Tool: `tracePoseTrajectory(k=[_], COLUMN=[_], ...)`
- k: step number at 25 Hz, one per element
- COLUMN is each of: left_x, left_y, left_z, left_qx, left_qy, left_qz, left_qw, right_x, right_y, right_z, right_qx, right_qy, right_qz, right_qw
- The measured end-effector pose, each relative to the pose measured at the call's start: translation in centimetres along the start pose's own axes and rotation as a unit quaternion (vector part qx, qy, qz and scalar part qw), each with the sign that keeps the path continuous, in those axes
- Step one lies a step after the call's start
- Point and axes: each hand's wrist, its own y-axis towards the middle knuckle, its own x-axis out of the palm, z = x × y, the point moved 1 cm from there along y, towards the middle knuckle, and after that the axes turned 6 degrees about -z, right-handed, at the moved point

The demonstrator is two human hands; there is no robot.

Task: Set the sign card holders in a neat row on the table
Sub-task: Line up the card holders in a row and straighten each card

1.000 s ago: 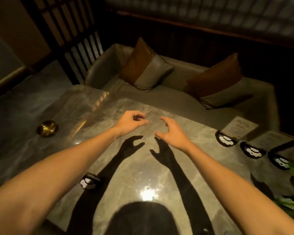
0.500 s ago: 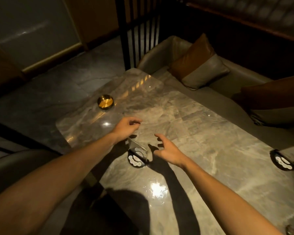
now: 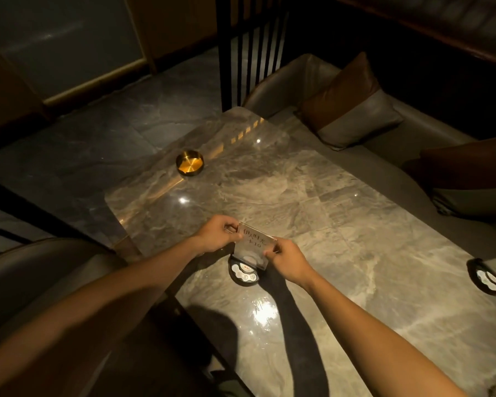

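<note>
A sign card holder (image 3: pixel 251 255) with a clear upright panel and a dark round base stands near the left front edge of the marble table (image 3: pixel 341 213). My left hand (image 3: pixel 216 234) pinches the panel's upper left corner. My right hand (image 3: pixel 287 259) pinches its right edge. The base looks to rest on the tabletop. A second sign card holder (image 3: pixel 487 277) sits at the right edge of the view, only its dark base showing.
A round brass ashtray (image 3: pixel 189 163) sits near the table's far left corner. A grey sofa (image 3: pixel 413 133) with brown-and-grey cushions (image 3: pixel 350 104) runs along the far side. A chair back (image 3: pixel 46 270) is close at the near left.
The view has swung left. Both hands, open above the table earlier, have come down and closed on the holder's clear panel. The row of holders at right has mostly left the view.
</note>
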Motion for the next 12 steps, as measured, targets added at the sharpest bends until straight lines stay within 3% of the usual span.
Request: tracePoseTrajectory(k=[5, 12], left_x=[2.6, 10.8], left_y=[2.0, 7.7], left_z=[3.4, 13.1], left_qx=[0.014, 0.062], left_qy=[0.013, 0.038], left_qz=[-0.037, -0.086], left_qw=[0.999, 0.994], right_x=[-4.2, -13.7], right_y=[-0.6, -5.3], right_z=[2.8, 8.3], right_qx=[0.047, 0.078], right_qy=[0.016, 0.058], right_qz=[0.041, 0.131], right_qw=[0.998, 0.987])
